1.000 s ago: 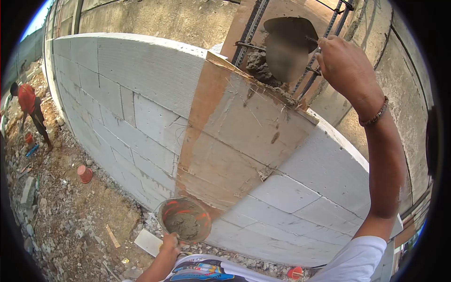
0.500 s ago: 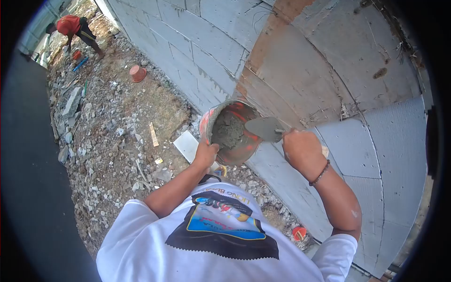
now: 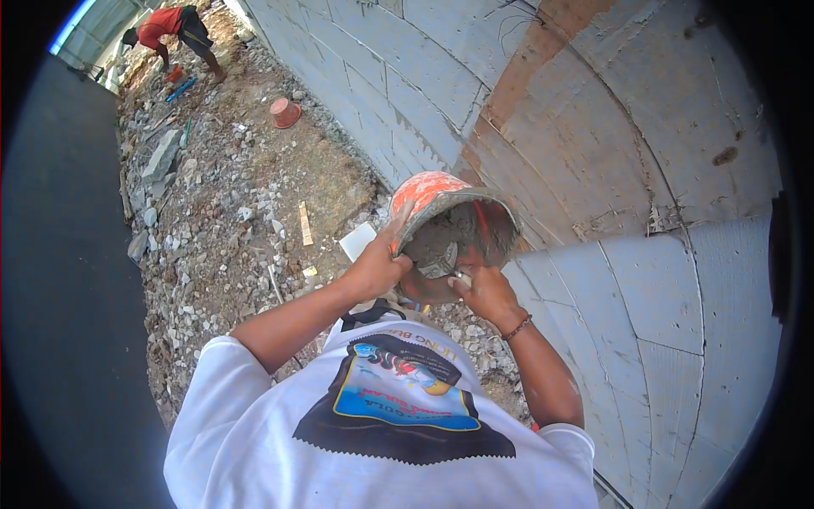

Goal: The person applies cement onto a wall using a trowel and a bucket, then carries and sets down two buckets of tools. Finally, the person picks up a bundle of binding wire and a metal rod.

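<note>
My left hand [image 3: 379, 265] grips the rim of an orange bucket [image 3: 430, 184] on its left side, tilting the bucket toward me. Grey wet mortar [image 3: 445, 231] lies inside it and coats the inner wall. My right hand [image 3: 487, 297] is closed around the handle of a trowel [image 3: 452, 257], at the near right side of the bucket's mouth. The trowel's blade reaches down into the bucket and touches the mortar, which partly covers it.
A grey block wall [image 3: 627, 297] runs along my right, with a brown plastered part [image 3: 585, 144]. Rubble covers the ground [image 3: 220, 220] at left. Farther off, a person in a red shirt [image 3: 165, 25] bends near an upturned bucket [image 3: 285, 112].
My right hand has moved left and down from beside the wall, taking the trowel into the bucket. The bucket has shifted right and tilted more toward me.
</note>
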`<state>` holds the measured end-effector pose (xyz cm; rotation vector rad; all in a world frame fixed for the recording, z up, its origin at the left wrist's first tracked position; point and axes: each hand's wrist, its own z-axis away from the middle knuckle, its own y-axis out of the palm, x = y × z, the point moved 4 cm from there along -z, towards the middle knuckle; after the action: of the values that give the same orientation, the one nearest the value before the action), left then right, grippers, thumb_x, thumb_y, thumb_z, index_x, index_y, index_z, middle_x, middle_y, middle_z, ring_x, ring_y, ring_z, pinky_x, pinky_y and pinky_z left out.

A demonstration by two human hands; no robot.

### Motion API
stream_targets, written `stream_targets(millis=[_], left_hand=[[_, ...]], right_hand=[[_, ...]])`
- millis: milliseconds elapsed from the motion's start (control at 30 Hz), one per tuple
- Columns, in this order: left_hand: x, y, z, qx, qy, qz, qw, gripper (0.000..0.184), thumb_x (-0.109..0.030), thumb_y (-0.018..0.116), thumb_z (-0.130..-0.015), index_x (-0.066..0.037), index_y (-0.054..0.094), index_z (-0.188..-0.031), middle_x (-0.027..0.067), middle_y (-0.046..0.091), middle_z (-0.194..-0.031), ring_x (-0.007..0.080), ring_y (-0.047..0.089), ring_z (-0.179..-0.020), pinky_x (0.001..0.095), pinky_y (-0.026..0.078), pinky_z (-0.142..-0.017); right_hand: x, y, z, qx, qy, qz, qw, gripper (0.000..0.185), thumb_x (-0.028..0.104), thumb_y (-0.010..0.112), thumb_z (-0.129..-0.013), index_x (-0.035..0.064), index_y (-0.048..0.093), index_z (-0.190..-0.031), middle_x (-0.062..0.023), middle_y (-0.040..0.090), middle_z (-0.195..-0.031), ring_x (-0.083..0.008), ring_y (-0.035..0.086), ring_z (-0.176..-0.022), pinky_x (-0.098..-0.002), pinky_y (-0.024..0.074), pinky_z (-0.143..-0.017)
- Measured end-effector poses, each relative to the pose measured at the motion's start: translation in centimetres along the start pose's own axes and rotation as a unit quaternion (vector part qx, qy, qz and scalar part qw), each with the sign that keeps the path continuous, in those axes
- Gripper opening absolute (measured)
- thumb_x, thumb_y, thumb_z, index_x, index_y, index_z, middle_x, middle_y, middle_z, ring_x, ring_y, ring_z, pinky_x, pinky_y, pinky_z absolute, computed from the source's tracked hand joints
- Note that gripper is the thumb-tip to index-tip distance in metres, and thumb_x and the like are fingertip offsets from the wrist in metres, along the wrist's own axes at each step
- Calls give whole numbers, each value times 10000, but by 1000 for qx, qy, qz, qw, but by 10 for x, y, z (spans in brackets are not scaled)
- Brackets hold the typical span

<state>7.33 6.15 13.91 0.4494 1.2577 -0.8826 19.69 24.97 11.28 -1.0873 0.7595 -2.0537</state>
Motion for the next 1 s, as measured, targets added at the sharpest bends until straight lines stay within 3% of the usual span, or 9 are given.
stream_targets(millis=[200,267,433,533,633,700,833,933,1000], left_hand=[[-5,-4,-2,22,-3,22,1000,916,26,535,-811,-174,115,-1601,266,295,-1563,345,273,-1471,357,256,-1183],[-7,-2,-4,15,16,26,999,925,30,534,-811,-168,97,-1602,269,296,-1561,340,277,-1469,355,263,-1179],[-1,14,-8,-5,23,70,997,928,45,528,-814,-146,76,-1601,251,335,-1538,331,353,-1423,347,281,-1168],[7,22,-12,6,-38,193,980,908,45,521,-824,-143,87,-1599,223,407,-1481,326,438,-1348,372,384,-1106],[-3,27,-5,-12,-87,307,948,830,45,512,-829,-123,180,-1571,169,520,-1350,279,559,-1189,394,525,-939],[6,28,-1,-40,-161,349,922,562,69,518,-834,-57,415,-1372,128,615,-1150,245,647,-951,397,589,-679],[17,34,8,-34,-207,394,895,350,50,525,-836,-39,530,-1174,113,632,-1016,235,638,-800,386,573,-628],[22,39,5,21,-193,420,887,442,27,523,-827,-73,468,-1255,113,645,-1056,238,648,-787,366,572,-609],[4,43,8,34,-190,473,860,379,28,529,-824,-26,504,-1198,132,658,-1030,263,661,-754,375,565,-581]], right_hand=[[0,10,4,-41,-4,-92,995,391,284,704,-870,-17,696,-1119,-249,666,-1145,-412,641,-1062,-456,495,-945],[3,3,9,-163,-118,-71,977,373,317,654,-908,-15,697,-1072,-276,682,-1009,-427,654,-984,-478,519,-875],[15,-21,24,-112,-60,-126,984,364,312,657,-912,-19,693,-1060,-271,685,-940,-428,670,-899,-461,527,-796],[22,-32,33,-91,-42,-153,983,353,310,660,-911,-22,691,-1028,-260,684,-879,-417,676,-834,-451,522,-733],[19,-43,41,-115,-41,-155,980,334,302,659,-913,-22,686,-992,-243,678,-810,-403,674,-767,-443,514,-688],[16,-59,50,-148,-49,-147,977,323,296,658,-915,-21,682,-975,-235,672,-777,-395,671,-737,-440,511,-672],[25,-117,84,-109,-27,-100,989,309,284,655,-920,-18,679,-977,-237,643,-732,-395,654,-693,-424,503,-656],[43,-168,115,-134,-42,-83,987,319,285,650,-929,-30,668,-973,-236,614,-700,-371,618,-628,-413,488,-623],[55,-203,138,-90,-31,-93,991,326,299,632,-953,-25,666,-940,-158,608,-637,-257,588,-559,-361,468,-572]])
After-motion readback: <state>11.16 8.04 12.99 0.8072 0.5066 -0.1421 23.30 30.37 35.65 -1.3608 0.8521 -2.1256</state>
